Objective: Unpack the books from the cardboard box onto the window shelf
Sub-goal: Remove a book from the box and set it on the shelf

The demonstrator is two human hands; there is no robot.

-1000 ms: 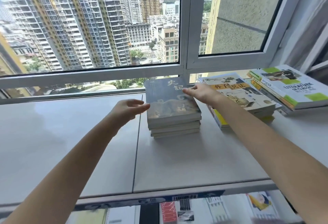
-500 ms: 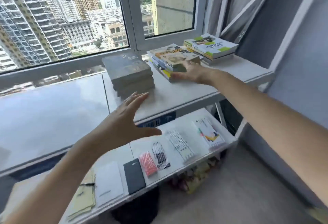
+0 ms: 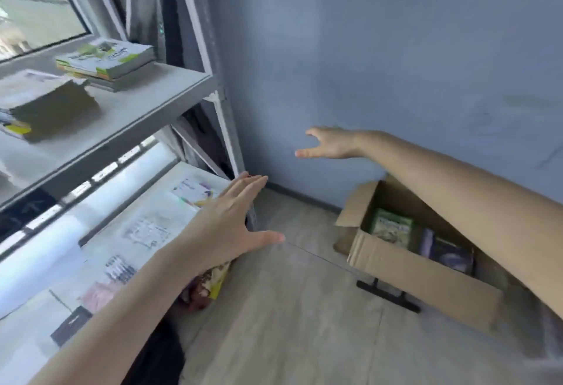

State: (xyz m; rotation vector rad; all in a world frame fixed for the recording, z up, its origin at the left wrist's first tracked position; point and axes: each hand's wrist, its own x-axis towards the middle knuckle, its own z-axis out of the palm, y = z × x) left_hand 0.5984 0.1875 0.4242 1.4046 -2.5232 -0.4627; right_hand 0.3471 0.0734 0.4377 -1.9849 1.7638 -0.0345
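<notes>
An open cardboard box stands at the lower right on a low black stand, with a green-covered book and dark purple books inside. My right hand hangs open in the air in front of the blue wall, up and left of the box, its forearm crossing over the box. My left hand is open with spread fingers, hovering over the corner of the lower shelf. On the window shelf at upper left lie a stack with a green-and-white cover and a blurred stack.
A lower shelf holds pens, leaflets and a dark notebook. A colourful packet sits on the wooden floor under its edge. The blue wall is close behind the box. White shelf posts stand between shelf and wall.
My view has swung right, away from the window shelf toward the box on the floor. Both hands have left the book stacks and moved right, holding nothing.
</notes>
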